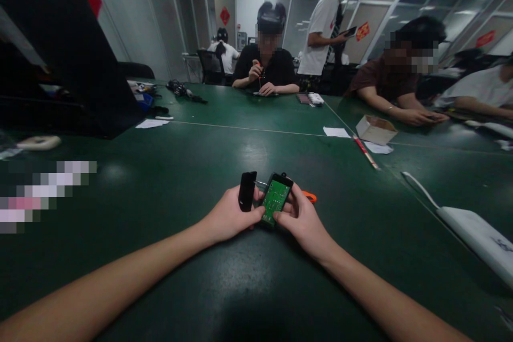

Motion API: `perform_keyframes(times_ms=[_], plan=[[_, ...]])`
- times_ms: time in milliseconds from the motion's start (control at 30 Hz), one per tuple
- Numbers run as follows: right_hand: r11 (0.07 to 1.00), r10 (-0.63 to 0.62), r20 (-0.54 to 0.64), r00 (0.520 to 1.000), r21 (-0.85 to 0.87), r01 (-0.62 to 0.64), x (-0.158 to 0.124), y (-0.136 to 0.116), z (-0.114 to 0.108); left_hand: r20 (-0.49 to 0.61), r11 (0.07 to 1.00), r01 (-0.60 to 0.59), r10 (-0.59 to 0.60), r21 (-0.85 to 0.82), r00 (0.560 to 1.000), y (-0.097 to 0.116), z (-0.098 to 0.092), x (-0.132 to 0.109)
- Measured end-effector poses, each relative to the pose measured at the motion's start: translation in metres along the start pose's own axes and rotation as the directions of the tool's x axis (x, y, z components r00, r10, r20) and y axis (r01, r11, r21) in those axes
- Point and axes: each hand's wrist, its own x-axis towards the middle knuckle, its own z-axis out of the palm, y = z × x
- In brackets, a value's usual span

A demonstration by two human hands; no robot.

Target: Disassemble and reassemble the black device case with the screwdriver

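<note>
- The left hand (232,216) is curled round a black cover (247,195), which stands tilted on edge, while its thumb reaches across to the lower left side of a black case (282,179).
- The right hand (301,218) pinches that case from its right side, the thumb at the lower end and the fingers underneath; a green circuit board (276,195) faces up inside it.
- Case and board are held above the middle of the worktop (192,176), well in from its far edge; the near edge is not in view.
- An orange handle (310,196) shows behind the right hand, and a thin metal shaft (261,184) between cover and case. They look like one tool, but whether it is gripped or lies on the worktop, I cannot tell.
- The board could get scratched, I judge, if that shaft swung against it, being so near.
- The thumbs lie at the board's lower end, so hard pressure might bend it or mark small parts.
- The left hand minds two things at once; a loosened grip could drop the cover.
- Any tiny loose part would be hard to spot on the dark green surface.
</note>
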Motion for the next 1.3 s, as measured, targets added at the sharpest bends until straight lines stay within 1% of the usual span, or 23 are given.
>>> perform_keyframes(times_ms=[67, 133, 200, 300, 400, 500, 567, 633, 733, 833, 900, 933, 1000, 1067, 1133, 1200, 1300], plan=[[1.000, 0.003, -0.003, 1.000, -0.005, -0.003, 0.000, 0.000, 0.000, -0.004, 1.000, 0.007, -0.007, -0.010, 1.000, 0.000, 0.000, 0.000], [1.000, 0.000, 0.006, 1.000, 0.001, 0.000, 0.001, 0.001, -0.002, -0.007, 0.997, 0.020, -0.021, -0.068, 1.000, -0.001, -0.001, 0.001], [1.000, -0.010, 0.020, 1.000, 0.020, 0.009, 0.002, 0.001, -0.003, 0.007, 0.983, 0.043, -0.042, -0.177, 0.999, -0.002, -0.002, 0.002], [0.999, -0.016, 0.047, 0.999, 0.046, 0.014, 0.003, 0.002, -0.005, 0.040, 0.935, 0.086, -0.076, -0.345, 0.996, -0.003, -0.003, 0.004], [0.997, -0.013, 0.101, 0.995, 0.082, 0.005, 0.003, 0.002, -0.005, 0.074, 0.883, 0.112, -0.087, -0.457, 0.993, -0.001, -0.004, 0.005], [0.987, 0.025, 0.150, 0.988, 0.152, -0.048, 0.002, 0.000, -0.005, 0.168, 0.861, 0.153, -0.080, -0.486, 0.983, 0.002, -0.005, 0.004], [0.975, 0.071, 0.180, 0.981, 0.194, -0.106, 0.001, -0.002, -0.005, 0.205, 0.863, 0.167, -0.075, -0.476, 0.976, 0.003, -0.006, 0.004], [0.964, 0.097, 0.190, 0.977, 0.226, -0.140, 0.000, -0.003, -0.006, 0.198, 0.866, 0.169, -0.083, -0.470, 0.977, 0.003, -0.006, 0.004], [0.952, 0.102, 0.197, 0.975, 0.265, -0.153, -0.001, -0.006, -0.007, 0.172, 0.854, 0.185, -0.115, -0.485, 0.978, 0.001, -0.006, 0.005], [0.943, 0.107, 0.215, 0.971, 0.287, -0.168, -0.001, -0.009, -0.007, 0.158, 0.813, 0.210, -0.146, -0.543, 0.977, -0.001, -0.006, 0.007], [0.944, 0.111, 0.190, 0.976, 0.285, -0.163, -0.001, -0.011, -0.006, 0.166, 0.760, 0.233, -0.166, -0.606, 0.972, -0.002, -0.008, 0.008], [0.947, 0.111, 0.162, 0.981, 0.282, -0.154, 0.000, -0.011, -0.006, 0.188, 0.722, 0.257, -0.176, -0.642, 0.966, -0.001, -0.009, 0.009], [0.953, 0.110, 0.094, 0.990, 0.273, -0.131, 0.001, -0.011, -0.007, 0.281, 0.629, 0.332, -0.184, -0.703, 0.942, 0.000, -0.013, 0.010], [0.959, 0.104, 0.031, 0.994, 0.263, -0.109, 0.003, -0.010, -0.009, 0.386, 0.534, 0.411, -0.165, -0.738, 0.908, 0.002, -0.018, 0.011], [0.966, 0.097, -0.009, 0.995, 0.241, -0.092, 0.003, -0.009, -0.010, 0.447, 0.474, 0.460, -0.149, -0.751, 0.882, 0.003, -0.021, 0.011], [0.974, 0.080, -0.024, 0.996, 0.216, -0.073, 0.003, -0.008, -0.010, 0.444, 0.449, 0.464, -0.157, -0.764, 0.882, 0.003, -0.022, 0.011], [0.981, 0.059, -0.038, 0.998, 0.185, -0.051, 0.003, -0.006, -0.009, 0.377, 0.470, 0.415, -0.178, -0.779, 0.909, 0.002, -0.022, 0.011]])
